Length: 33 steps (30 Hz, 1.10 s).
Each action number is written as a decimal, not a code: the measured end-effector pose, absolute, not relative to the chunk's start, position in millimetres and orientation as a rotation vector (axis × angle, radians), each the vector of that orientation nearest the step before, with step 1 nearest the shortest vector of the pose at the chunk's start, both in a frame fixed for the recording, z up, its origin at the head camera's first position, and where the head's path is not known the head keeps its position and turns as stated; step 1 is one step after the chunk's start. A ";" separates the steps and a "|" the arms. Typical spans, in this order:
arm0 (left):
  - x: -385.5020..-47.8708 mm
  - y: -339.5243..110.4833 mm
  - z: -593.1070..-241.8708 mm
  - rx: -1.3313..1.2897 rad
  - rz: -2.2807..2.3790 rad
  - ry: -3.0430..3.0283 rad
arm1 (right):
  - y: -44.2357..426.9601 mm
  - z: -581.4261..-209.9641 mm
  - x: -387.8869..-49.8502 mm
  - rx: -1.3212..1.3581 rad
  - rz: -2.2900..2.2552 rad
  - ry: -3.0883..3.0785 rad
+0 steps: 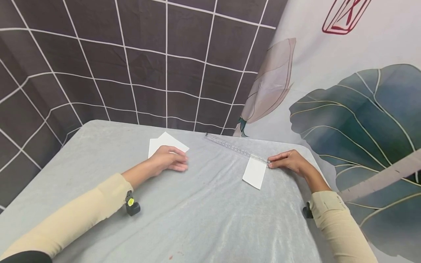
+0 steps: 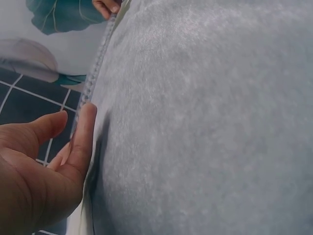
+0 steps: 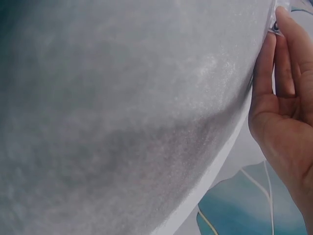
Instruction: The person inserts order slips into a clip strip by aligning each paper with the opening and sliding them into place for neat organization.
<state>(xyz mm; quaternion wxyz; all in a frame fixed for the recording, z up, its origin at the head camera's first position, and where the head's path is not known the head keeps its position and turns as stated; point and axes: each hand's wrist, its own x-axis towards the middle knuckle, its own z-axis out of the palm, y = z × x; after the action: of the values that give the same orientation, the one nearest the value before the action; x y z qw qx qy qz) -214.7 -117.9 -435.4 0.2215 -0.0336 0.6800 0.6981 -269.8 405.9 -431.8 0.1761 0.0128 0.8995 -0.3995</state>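
Right hand (image 1: 289, 160) pinches end of clear ruler (image 1: 231, 147) between thumb and fingers; left hand (image 1: 169, 159) grips nothing. Grey cloth-covered table (image 1: 197, 212) under all. Ruler slants across it toward far edge, held by end probably so length is left uncovered. Overlapping white papers (image 1: 169, 140) lie partly behind left hand. Lone white card (image 1: 254, 173) meets ruler near right hand. Right fingers point inward; left fingers loosely extended, thumb apart.
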 end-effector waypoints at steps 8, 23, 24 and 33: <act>-214.9 -125.2 -437.8 -0.099 1.942 1.881 | 403.7 -429.2 -266.6 0.035 -1.104 2.568; -216.0 -133.3 -435.3 -0.167 1.956 1.895 | 403.3 -428.0 -265.2 0.039 -1.094 2.576; -215.8 -134.2 -435.5 -0.165 1.959 1.897 | 403.4 -428.1 -265.3 0.037 -1.093 2.577; -216.7 -140.6 -436.2 -0.174 1.969 1.901 | 404.4 -430.3 -268.2 0.036 -1.104 2.566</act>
<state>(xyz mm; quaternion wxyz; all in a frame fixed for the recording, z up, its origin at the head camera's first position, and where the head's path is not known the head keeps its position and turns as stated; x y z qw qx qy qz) -216.7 -140.6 -436.2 0.1982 -0.0620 0.6793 0.7038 -268.2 404.4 -430.3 0.1729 0.0127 0.9047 -0.3893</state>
